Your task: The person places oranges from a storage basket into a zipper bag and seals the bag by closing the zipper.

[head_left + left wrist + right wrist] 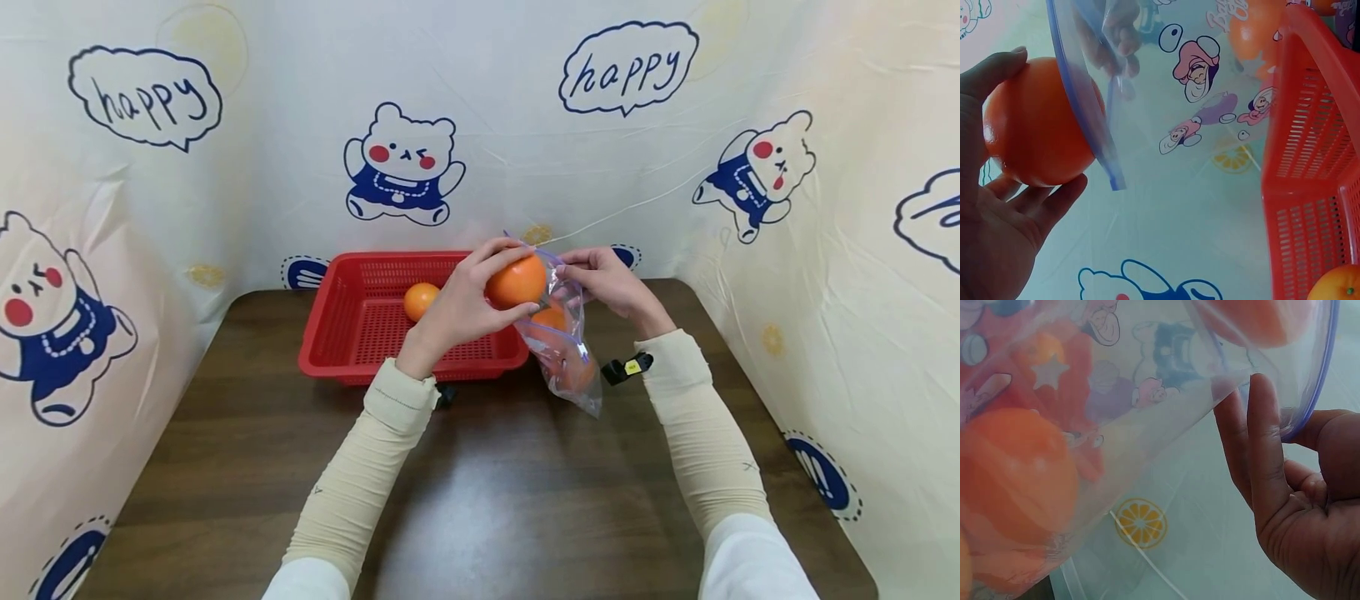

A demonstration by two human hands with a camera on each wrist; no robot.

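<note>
My left hand [459,302] grips a large orange [519,281], fingers over its top and thumb at its near side. That orange is at the mouth of a clear zip bag [587,398], partly behind the purple zip edge [1085,115] in the left wrist view. At the bag's right side, my right hand [606,282] pinches the rim between thumb and fingers. Inside hang more oranges [1019,478], seen through plastic printed with cartoon figures. The bag hangs tilted just right of a red basket [337,365].
One orange [421,300] lies in the red basket, partly near my left wrist. A black strap piece with a yellow label [637,365] sits by my right cuff. The brown wooden table [480,517] meets a printed cloth backdrop [517,158] behind and at both sides.
</note>
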